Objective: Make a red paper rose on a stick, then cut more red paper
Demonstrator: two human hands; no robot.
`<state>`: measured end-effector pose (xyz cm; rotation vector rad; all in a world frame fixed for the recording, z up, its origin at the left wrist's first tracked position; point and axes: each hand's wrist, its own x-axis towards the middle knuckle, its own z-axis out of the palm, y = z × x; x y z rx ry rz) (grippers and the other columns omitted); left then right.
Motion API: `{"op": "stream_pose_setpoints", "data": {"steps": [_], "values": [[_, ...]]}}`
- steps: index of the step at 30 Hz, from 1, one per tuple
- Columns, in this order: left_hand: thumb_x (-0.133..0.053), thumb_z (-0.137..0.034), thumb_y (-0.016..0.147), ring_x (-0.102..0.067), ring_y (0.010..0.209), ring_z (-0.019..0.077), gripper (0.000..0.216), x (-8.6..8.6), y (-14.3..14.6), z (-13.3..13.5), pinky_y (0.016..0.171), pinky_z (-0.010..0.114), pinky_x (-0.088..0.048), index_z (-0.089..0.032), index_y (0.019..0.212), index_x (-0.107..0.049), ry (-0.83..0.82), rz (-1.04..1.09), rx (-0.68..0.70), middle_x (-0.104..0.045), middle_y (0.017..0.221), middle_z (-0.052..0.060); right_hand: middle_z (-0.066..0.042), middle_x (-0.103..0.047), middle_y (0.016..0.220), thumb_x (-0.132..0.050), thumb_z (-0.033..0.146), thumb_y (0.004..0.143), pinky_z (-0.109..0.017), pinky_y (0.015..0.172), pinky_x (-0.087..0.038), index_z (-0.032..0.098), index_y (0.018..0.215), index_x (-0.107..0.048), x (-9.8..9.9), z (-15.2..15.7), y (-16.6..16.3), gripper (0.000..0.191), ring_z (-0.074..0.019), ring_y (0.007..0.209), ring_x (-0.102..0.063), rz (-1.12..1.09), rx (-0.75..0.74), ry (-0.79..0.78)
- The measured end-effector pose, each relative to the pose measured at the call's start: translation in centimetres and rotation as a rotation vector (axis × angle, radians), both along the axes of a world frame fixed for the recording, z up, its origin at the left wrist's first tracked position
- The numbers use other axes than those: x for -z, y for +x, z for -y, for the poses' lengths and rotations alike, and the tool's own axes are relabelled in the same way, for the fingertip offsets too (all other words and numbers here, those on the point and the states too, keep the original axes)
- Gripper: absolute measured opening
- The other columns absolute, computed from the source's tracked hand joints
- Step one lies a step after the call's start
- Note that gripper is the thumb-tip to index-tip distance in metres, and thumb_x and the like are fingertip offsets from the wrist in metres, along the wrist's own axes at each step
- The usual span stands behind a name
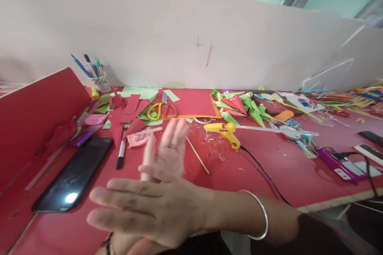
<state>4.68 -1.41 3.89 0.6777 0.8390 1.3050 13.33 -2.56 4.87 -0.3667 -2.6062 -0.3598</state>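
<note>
My right hand (155, 207) lies flat across my left, its fingers stretched out to the left and nothing held. Behind and under it, my left hand (172, 151) shows its palm, fingers extended away from me and slightly blurred; it looks bare. The two hands touch or overlap near the left palm; the left wrist is mostly hidden. Just beyond the fingers are scissors (154, 111) with one yellow and one orange handle loop. A thin wooden stick (198, 155) lies right of my left hand, and a yellow glue gun (223, 130) with a long clear glue stick lies farther right.
A phone (73, 175), a marker (121, 153) and red paper scraps (131, 105) lie left. Green and red paper cones (239, 105) are at the back. A pen cup (101, 83) stands by the white partition (167, 32). The glue gun's black cord (265, 175) runs to the right front.
</note>
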Motion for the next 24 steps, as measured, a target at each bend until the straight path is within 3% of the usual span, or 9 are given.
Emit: {"op": "stream_pose_setpoints", "data": {"steps": [2,4,6,9,11,14,16,20,24], "values": [[-0.029,-0.054,0.085,-0.012,0.132,0.0215,0.054,0.0,0.6,0.6,0.106,0.042,-0.023,-0.038,0.135,-0.017,0.003,0.019,-0.02,-0.029,0.14,-0.009,0.004,-0.025,0.143,-0.02,0.044,0.091,-0.037,0.11,-0.007,0.021,0.133,-0.028,-0.9,-0.7,0.1,0.049,-0.0107,0.133,-0.008,-0.01,0.089,-0.009],[-0.026,-0.05,0.087,-0.015,0.132,0.0228,0.053,-0.5,0.8,1.1,0.104,0.046,-0.023,-0.034,0.136,-0.016,0.02,0.057,-0.032,-0.031,0.139,-0.007,-0.001,-0.02,0.144,-0.019,0.046,0.09,-0.04,0.11,-0.004,0.014,0.136,-0.021,-1.3,-1.6,0.6,0.056,-0.013,0.133,-0.006,-0.031,0.206,-0.041],[-0.022,-0.05,0.087,-0.02,0.13,0.0226,0.051,-1.1,0.5,1.2,0.103,0.044,-0.026,-0.031,0.135,-0.024,0.038,0.122,-0.016,-0.034,0.138,-0.006,-0.005,-0.02,0.144,-0.023,0.042,0.091,-0.041,0.11,-0.002,0.009,0.136,-0.021,-0.9,-1.9,1.1,0.056,-0.016,0.134,-0.007,-0.014,0.255,-0.076],[-0.023,-0.055,0.084,-0.023,0.13,0.0204,0.051,-1.7,0.6,0.5,0.103,0.036,-0.028,-0.032,0.127,-0.04,0.062,0.2,0.006,-0.038,0.136,-0.005,-0.009,-0.022,0.143,-0.027,0.044,0.089,-0.037,0.11,-0.007,0.005,0.134,-0.024,0.1,-0.7,1.1,0.06,-0.0186,0.133,-0.006,0.008,0.136,-0.099],[-0.028,-0.052,0.084,-0.022,0.13,0.0205,0.047,-1.3,1.6,-0.1,0.103,0.036,-0.028,-0.034,0.124,-0.044,0.047,0.207,0.011,-0.042,0.134,-0.006,-0.006,-0.022,0.144,-0.028,0.048,0.088,-0.036,0.11,-0.011,0.009,0.134,-0.025,0.3,0.1,0.7,0.061,-0.0179,0.134,-0.004,0.016,0.077,-0.082],[-0.025,-0.046,0.087,-0.023,0.13,0.0215,0.043,-0.3,3.6,-0.2,0.101,0.042,-0.028,-0.036,0.125,-0.042,-0.062,0.265,0.073,-0.048,0.128,-0.006,0.002,-0.02,0.144,-0.029,0.047,0.088,-0.036,0.109,-0.011,0.02,0.135,-0.023,-0.4,-0.5,0.2,0.054,-0.0121,0.133,-0.003,0.021,0.102,-0.075],[-0.021,-0.042,0.088,-0.026,0.129,0.0196,0.041,0.1,3.9,0.1,0.101,0.043,-0.029,-0.039,0.127,-0.037,-0.091,0.285,0.086,-0.047,0.129,-0.009,-0.001,-0.015,0.145,-0.03,0.051,0.087,-0.041,0.108,-0.009,0.019,0.136,-0.02,-0.8,-2.0,0.6,0.059,-0.0146,0.134,-0.002,0.011,0.19,-0.108],[-0.02,-0.03,0.091,-0.037,0.123,0.0165,0.041,-0.4,1.8,0.5,0.101,0.034,-0.03,-0.031,0.13,-0.035,-0.217,0.424,0.137,-0.048,0.128,-0.003,-0.007,-0.015,0.145,-0.026,0.043,0.09,-0.048,0.106,-0.009,0.015,0.136,-0.019,0.3,-4.1,2.4,0.054,-0.02,0.134,-0.004,0.006,0.298,-0.159],[-0.017,-0.039,0.091,-0.042,0.119,0.0195,0.047,-0.9,-0.3,-0.2,0.099,0.032,-0.033,-0.021,0.129,-0.037,-0.277,0.588,0.195,-0.052,0.124,0.004,-0.011,-0.022,0.143,-0.028,0.044,0.089,-0.049,0.106,-0.013,0.014,0.135,-0.024,2.0,-3.7,3.8,0.055,-0.0228,0.133,-0.008,-0.035,0.293,-0.243]]}}
